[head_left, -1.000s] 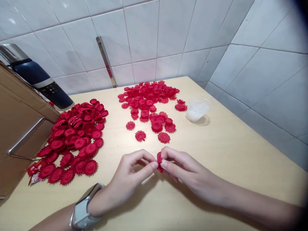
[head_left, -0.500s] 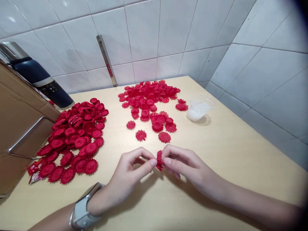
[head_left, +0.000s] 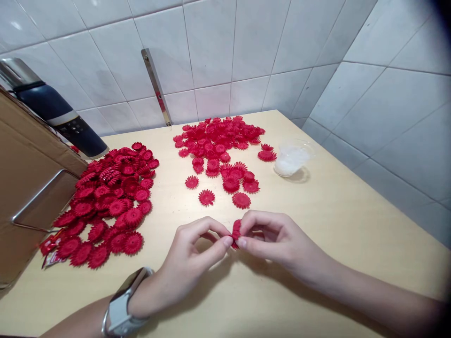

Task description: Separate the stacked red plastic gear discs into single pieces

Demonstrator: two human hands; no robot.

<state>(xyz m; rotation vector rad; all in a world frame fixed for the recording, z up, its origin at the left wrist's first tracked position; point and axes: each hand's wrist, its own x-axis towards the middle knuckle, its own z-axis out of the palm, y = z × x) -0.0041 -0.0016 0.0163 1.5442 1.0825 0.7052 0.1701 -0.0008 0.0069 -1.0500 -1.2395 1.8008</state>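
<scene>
A red fringed flower piece [head_left: 236, 229] is held upright on edge between my two hands, above the table's near middle. My left hand [head_left: 199, 244] pinches its left side with thumb and index finger. From the other side, my right hand [head_left: 273, 237] grips it with thumb and fingertips, which hide part of it. Just beyond the hands lie single red flower pieces [head_left: 241, 200], flat on the wood. Farther back is a loose heap of the same red pieces [head_left: 214, 136].
A large pile of red flower pieces [head_left: 116, 206] covers the left side, beside a cardboard box [head_left: 31, 188] with a metal wire handle. A dark blue flask [head_left: 63, 112] leans behind it. A clear cup with white contents [head_left: 291, 162] stands at right on the table [head_left: 334, 225]. Tiled walls enclose the back.
My right hand's fingers have shifted on the flower piece, its thumb now nearer my left fingertips. The piece has turned and moved slightly right. The piles look the same.
</scene>
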